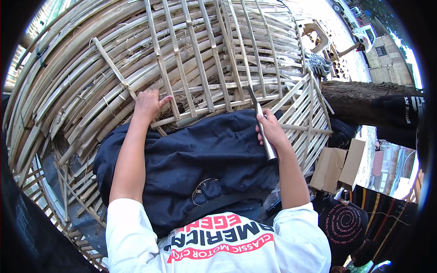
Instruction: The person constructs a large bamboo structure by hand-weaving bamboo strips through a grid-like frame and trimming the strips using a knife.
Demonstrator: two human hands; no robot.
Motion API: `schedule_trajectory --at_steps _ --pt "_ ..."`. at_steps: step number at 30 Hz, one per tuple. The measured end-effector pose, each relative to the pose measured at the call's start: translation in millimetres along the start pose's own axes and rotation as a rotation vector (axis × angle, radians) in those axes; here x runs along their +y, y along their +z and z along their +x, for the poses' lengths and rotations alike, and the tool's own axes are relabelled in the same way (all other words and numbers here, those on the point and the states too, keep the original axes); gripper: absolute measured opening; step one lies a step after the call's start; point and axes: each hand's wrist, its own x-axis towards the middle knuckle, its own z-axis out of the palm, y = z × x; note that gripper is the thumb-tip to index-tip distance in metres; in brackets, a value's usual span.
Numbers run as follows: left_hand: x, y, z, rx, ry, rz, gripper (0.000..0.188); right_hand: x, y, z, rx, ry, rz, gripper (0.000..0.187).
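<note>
A knife with a smooth metal handle (269, 149) and a narrow dark blade (251, 94) is held in my right hand (271, 130). Its blade points away from me, over the near edge of a woven bamboo lattice (195, 75). My left hand (148, 104) is closed on a bamboo strip (110, 62) that slants away to the far left; its fingers curl over and the thumb sticks out to the right. Part of that strip is hidden under the hand. Dark cloth (186, 154) covers my lap, with a thin curled shaving (198, 191) on it.
Long curved bamboo strips (59, 86) are stacked at the left. A thick log (359, 102) lies at the right, near a shoe (318, 65). Cardboard boxes (328, 169) stand below it, and a person in a dark patterned cap (343, 223) is at the lower right.
</note>
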Motion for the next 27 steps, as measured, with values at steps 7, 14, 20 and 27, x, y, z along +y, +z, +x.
schedule_trajectory --at_steps 7,14,20,27 --pt "5 9 1 0.054 -0.016 0.025 0.081 4 3 4 0.058 -0.011 -0.023 0.031" --pt "11 14 -2 0.094 -0.048 0.027 0.082 4 2 4 -0.001 -0.014 -0.033 0.028" --pt "9 21 -5 0.093 -0.049 0.054 0.083 6 4 7 0.059 -0.018 -0.011 0.027" --pt "13 26 -4 0.17 -0.064 0.089 0.084 5 9 5 0.062 -0.004 -0.022 0.027"
